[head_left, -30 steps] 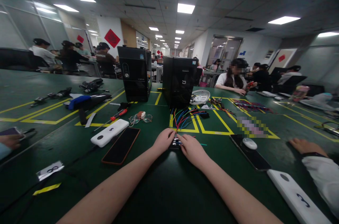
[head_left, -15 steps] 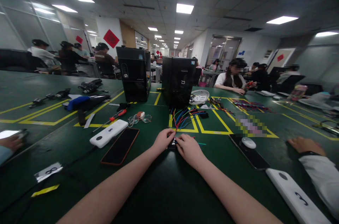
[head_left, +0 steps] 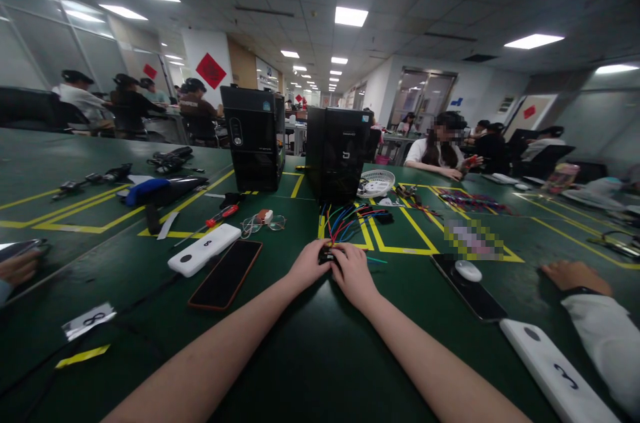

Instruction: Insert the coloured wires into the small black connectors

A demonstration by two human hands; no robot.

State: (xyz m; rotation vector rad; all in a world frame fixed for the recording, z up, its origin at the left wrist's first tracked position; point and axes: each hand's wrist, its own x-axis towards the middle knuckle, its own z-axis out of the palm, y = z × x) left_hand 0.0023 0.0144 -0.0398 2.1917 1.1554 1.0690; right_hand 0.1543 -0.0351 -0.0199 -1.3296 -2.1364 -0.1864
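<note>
My left hand (head_left: pixel 309 263) grips the left side of a small dark terminal block (head_left: pixel 326 255). Its fingers are bent, with the thumb close to the near edge. On the opposite side, my right hand (head_left: pixel 355 271) curls its fingers over the same block, which is mostly hidden between the two hands. Red, blue, green and black wires (head_left: pixel 345 221) fan out from beyond the fingertips toward a black computer tower (head_left: pixel 345 149). A loose green wire end (head_left: pixel 377 261) sticks out to the right of my right hand.
Left of my hands lie a phone (head_left: pixel 226 274), a white power bank (head_left: pixel 205 249), a red screwdriver (head_left: pixel 223 216) and glasses (head_left: pixel 264 223). Rightward are another phone (head_left: pixel 467 286), a white mouse-shaped item (head_left: pixel 469 270) and a co-worker's hand (head_left: pixel 577 275). A second tower (head_left: pixel 253 139) stands behind.
Both hands have closed in around the terminal block, and it sits slightly farther away. Its white-marked face, visible earlier, is now largely covered. The right fingers have shifted from its top to its side.
</note>
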